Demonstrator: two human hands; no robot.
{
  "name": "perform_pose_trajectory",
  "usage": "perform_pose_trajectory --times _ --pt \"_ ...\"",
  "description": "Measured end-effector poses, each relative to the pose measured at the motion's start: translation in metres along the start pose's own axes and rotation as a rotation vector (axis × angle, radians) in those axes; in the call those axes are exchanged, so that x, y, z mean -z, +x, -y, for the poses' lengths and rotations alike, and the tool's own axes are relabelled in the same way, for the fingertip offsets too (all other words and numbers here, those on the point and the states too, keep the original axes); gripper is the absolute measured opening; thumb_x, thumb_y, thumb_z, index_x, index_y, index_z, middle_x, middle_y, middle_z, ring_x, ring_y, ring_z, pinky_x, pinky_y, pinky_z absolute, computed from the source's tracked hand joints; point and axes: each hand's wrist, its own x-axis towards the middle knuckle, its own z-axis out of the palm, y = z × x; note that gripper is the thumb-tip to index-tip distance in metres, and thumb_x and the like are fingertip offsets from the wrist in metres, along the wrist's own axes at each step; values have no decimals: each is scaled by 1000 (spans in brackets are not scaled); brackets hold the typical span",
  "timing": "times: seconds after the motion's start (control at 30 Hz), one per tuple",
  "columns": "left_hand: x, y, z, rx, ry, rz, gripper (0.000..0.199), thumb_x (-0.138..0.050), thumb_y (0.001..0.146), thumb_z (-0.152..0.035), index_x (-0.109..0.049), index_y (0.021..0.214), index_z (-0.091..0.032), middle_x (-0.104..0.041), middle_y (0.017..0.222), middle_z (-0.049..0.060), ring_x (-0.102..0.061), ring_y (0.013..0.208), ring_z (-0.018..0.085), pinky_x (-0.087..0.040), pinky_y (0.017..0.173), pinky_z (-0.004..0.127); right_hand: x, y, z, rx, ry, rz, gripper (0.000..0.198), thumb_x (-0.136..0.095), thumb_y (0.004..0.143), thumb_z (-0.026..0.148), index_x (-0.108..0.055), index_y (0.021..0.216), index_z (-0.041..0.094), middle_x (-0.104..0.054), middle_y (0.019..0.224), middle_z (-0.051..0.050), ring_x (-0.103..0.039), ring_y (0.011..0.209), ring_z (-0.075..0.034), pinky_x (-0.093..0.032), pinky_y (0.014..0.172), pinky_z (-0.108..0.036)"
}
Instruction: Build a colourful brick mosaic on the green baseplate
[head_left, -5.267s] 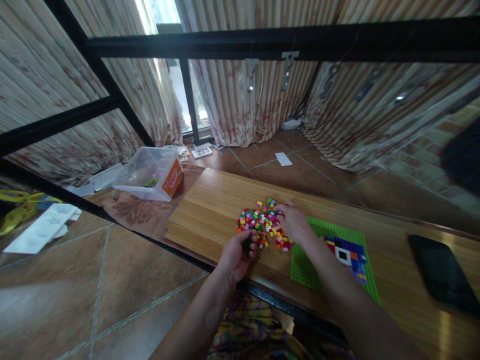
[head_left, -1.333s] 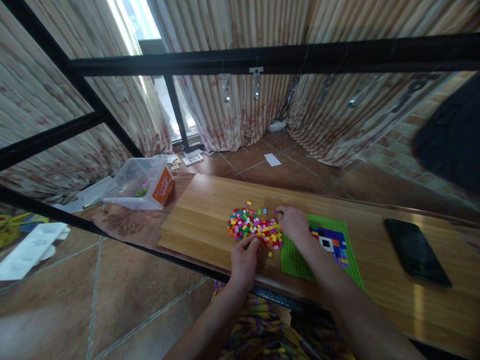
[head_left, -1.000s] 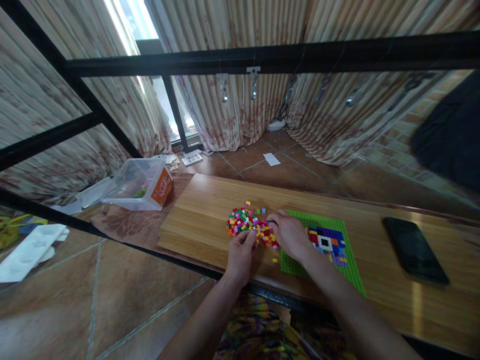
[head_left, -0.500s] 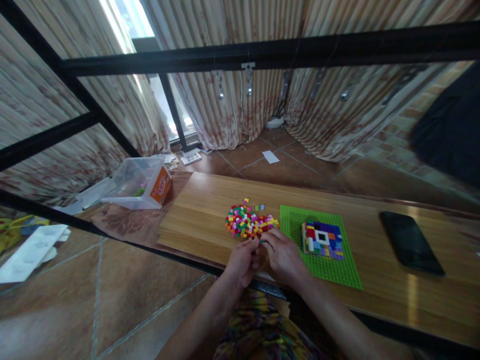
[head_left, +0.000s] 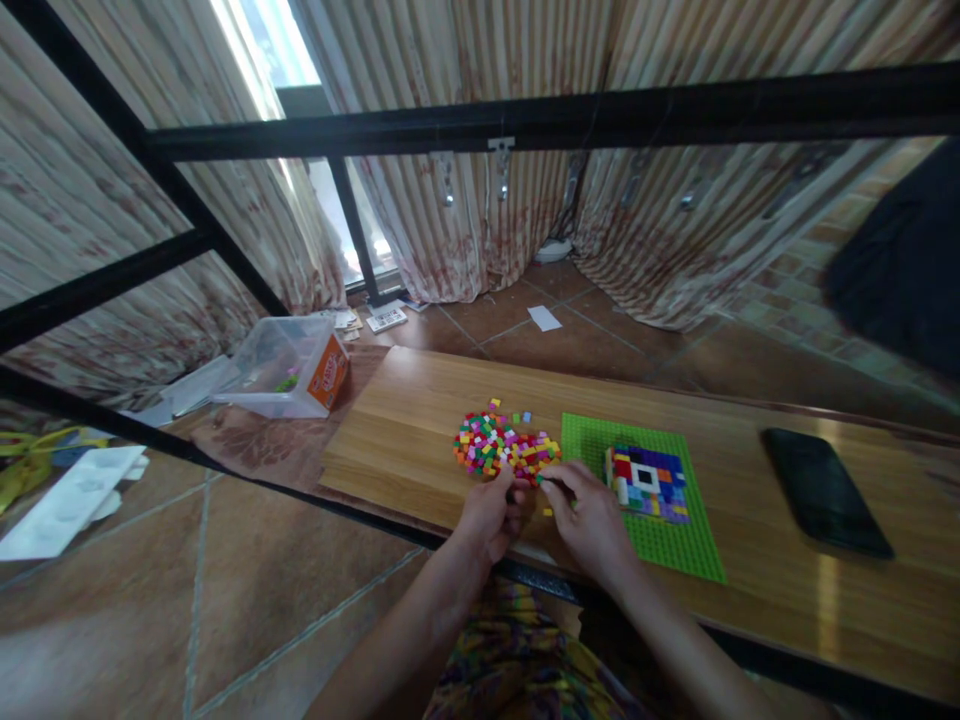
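Note:
At the near side of a heap of small coloured building bricks (head_left: 491,440), my left hand (head_left: 491,510) is closed with its fingers curled; whatever lies inside them is hidden. My right hand (head_left: 589,510) pinches a small green brick (head_left: 541,479) between thumb and forefinger, just right of the left hand. A yellow brick (head_left: 548,512) lies on the wood between the two hands. Right of them, a green baseplate (head_left: 675,555) carries a built block of bricks (head_left: 652,482), with a white square around a dark centre on top.
The wooden board (head_left: 405,400) bears a black phone (head_left: 825,490) at the right. A clear plastic box (head_left: 277,365) with an orange label stands past its left end. A black metal bar (head_left: 525,125) crosses above the far side, before striped curtains (head_left: 465,230).
My hands have drawn apart, the right one shifting right with the green brick in its fingertips. A yellow brick now shows between them. The view has shifted slightly.

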Motion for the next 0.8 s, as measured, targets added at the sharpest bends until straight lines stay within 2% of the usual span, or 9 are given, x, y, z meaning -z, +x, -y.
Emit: perform_pose_trajectory --times 0.17,0.27,0.33,0.4,0.5,0.6,0.7,0.8 --pt "5 -4 4 42 -138 21 29 -66 81 -38 -59 75 -11 -47 56 -4 -35 40 1 -19 37 12 1 -4 12 0 19 46 17 -47 90 21 -64 90 21 -64 87 -5 -62 81 -19 -49 74 -31" --pt "7 -11 9 24 -233 27 22 -62 85 -32 -62 77 -11 -57 63 1 -50 50 6 -37 44 15 -4 -11 25 47 10 138 16 -49 89 20 -65 92 24 -66 91 -5 -63 85 -19 -49 76 -31" --pt "9 -16 11 44 -309 96 24 -56 88 -30 -63 77 -10 -62 70 5 -58 61 11 -47 54 19 -9 -15 34 80 -3 187 19 -53 86 17 -65 98 25 -67 99 -4 -63 92 -20 -49 81 -33" --pt "12 -20 10 78 -371 166 27 -53 89 -29 -64 77 -9 -64 74 7 -61 67 13 -51 61 22 -14 -17 41 88 3 204 24 -56 83 16 -64 103 26 -68 105 -4 -63 97 -21 -49 85 -35" --pt "21 -25 5 103 -431 125 23 -52 89 -24 -63 76 -8 -61 69 6 -57 59 10 -47 52 18 -18 -9 46 50 65 191 17 -54 86 20 -65 97 25 -69 94 -3 -64 87 -18 -49 79 -31" --pt "35 -29 -4 83 -464 32 19 -49 90 -21 -59 77 -10 -54 62 1 -48 47 5 -33 38 12 -27 9 43 33 49 159 20 -47 92 23 -66 87 23 -67 86 -3 -62 80 -16 -48 74 -28" --pt "47 -35 -13 3 -436 -68 17 -47 91 -19 -56 79 -11 -49 61 -1 -40 42 2 -26 34 10 -46 26 34 96 -148 132 18 -50 90 22 -67 85 21 -65 90 -5 -60 86 -18 -46 78 -30" --pt "56 -39 -19 -65 -404 -112 15 -48 91 -20 -56 81 -11 -48 62 -2 -38 41 1 -24 34 11 -66 33 28 160 -301 115 11 -56 87 24 -65 82 21 -61 91 -6 -56 90 -21 -45 80 -33"
